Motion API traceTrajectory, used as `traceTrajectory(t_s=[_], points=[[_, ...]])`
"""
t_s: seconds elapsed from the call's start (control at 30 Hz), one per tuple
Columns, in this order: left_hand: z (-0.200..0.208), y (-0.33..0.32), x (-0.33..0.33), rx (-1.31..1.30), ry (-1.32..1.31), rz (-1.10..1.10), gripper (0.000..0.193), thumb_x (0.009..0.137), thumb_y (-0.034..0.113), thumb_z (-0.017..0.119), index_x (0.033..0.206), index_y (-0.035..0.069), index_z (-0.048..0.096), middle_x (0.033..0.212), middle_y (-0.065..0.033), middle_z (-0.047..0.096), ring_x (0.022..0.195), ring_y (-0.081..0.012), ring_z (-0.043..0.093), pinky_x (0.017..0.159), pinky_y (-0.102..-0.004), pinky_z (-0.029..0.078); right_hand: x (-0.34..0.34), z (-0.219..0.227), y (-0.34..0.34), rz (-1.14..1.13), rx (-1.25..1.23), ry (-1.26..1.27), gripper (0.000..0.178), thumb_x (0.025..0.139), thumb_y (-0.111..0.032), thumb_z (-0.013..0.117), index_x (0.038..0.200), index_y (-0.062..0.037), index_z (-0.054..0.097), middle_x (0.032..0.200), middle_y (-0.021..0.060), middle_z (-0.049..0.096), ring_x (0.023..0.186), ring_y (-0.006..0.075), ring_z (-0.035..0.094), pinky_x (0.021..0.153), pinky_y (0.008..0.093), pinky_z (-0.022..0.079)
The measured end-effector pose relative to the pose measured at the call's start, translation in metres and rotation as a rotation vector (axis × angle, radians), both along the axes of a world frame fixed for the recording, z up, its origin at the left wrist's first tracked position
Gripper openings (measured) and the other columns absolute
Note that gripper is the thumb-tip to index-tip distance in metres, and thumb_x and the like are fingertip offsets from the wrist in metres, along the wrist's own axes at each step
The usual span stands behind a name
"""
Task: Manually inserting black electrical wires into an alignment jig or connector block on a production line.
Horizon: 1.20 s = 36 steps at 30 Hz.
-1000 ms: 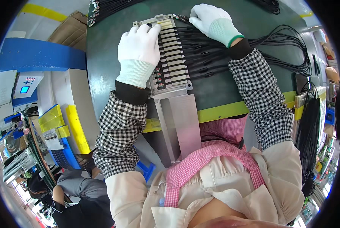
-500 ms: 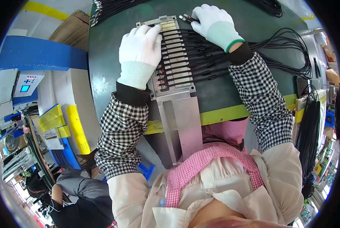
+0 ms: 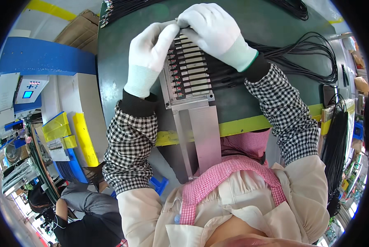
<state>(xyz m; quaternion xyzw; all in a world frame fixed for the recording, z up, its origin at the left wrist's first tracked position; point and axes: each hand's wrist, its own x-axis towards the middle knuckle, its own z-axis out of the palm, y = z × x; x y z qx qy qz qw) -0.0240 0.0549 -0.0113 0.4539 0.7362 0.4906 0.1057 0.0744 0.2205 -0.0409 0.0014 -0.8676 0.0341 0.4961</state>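
At the far end of a metal fixture (image 3: 168, 88), both of my white-gloved hands meet, fingertips together. My left hand (image 3: 151, 49) pinches with thumb and forefinger over the fixture's far left corner; what lies between them is hidden. My right hand (image 3: 213, 33) has its fingers curled in against the left one. It held black cables with metal connector ends a moment ago, but its fingers now cover them. Several black cables (image 3: 223, 82) lie side by side in the fixture's slots, their small connectors (image 3: 177, 83) along the left side.
The fixture rests on a dark green table (image 3: 275, 99) edged with yellow tape (image 3: 246, 124). Looped cables (image 3: 324, 53) spread to the right, and another cable bundle (image 3: 122, 10) lies at the far left. A blue-and-white machine (image 3: 44, 57) stands left. A person (image 3: 85, 210) sits at lower left.
My right hand has moved left to the fixture's far end and met my left hand. The left hand's thumb and forefinger have come together there. The cable ends are now out of sight.
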Motion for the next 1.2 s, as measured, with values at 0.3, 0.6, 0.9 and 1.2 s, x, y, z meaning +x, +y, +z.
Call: traceTrajectory(t_s=[0.3,0.6,0.9,1.2], points=[[0.005,-0.007,-0.009,0.012,-0.357,-0.090,0.026,0.089,0.022,0.071,0.099,-0.002,0.072,0.082,-0.0034,0.068,0.070,-0.0066,0.055,0.067,-0.0181,0.044,0.027,0.055,-0.011,0.308,-0.758,-0.701,0.036,0.089,-0.015,0.066,0.124,-0.0049,0.066,0.105,0.0048,0.073,0.081,0.0141,0.065,0.076,0.0251,0.051],[0.003,-0.009,-0.013,-0.023,-0.269,-0.094,0.024,0.087,0.021,0.073,0.094,-0.002,0.072,0.077,-0.0024,0.066,0.067,-0.0070,0.055,0.063,-0.0186,0.044,0.020,0.022,-0.011,0.481,-0.800,-0.467,0.029,0.087,-0.018,0.070,0.111,0.0002,0.071,0.097,0.0043,0.074,0.075,0.0134,0.063,0.073,0.0244,0.050],[0.003,-0.012,-0.018,-0.021,-0.136,-0.131,0.025,0.088,0.022,0.072,0.090,-0.002,0.070,0.073,-0.0017,0.064,0.062,-0.0073,0.052,0.060,-0.0186,0.043,0.022,0.045,-0.017,0.172,-0.453,-0.635,0.025,0.087,-0.018,0.069,0.107,-0.0038,0.074,0.089,0.0053,0.072,0.069,0.0142,0.060,0.067,0.0276,0.050],[0.005,-0.014,-0.028,-0.081,-0.639,-0.139,0.025,0.088,0.025,0.071,0.090,0.000,0.071,0.071,-0.0007,0.061,0.063,-0.0076,0.051,0.061,-0.0187,0.042,-0.002,0.007,0.011,0.220,-0.090,-0.372,0.024,0.081,-0.018,0.068,0.102,-0.0068,0.067,0.085,0.0075,0.066,0.073,0.0273,0.060,0.070,0.0346,0.049]])
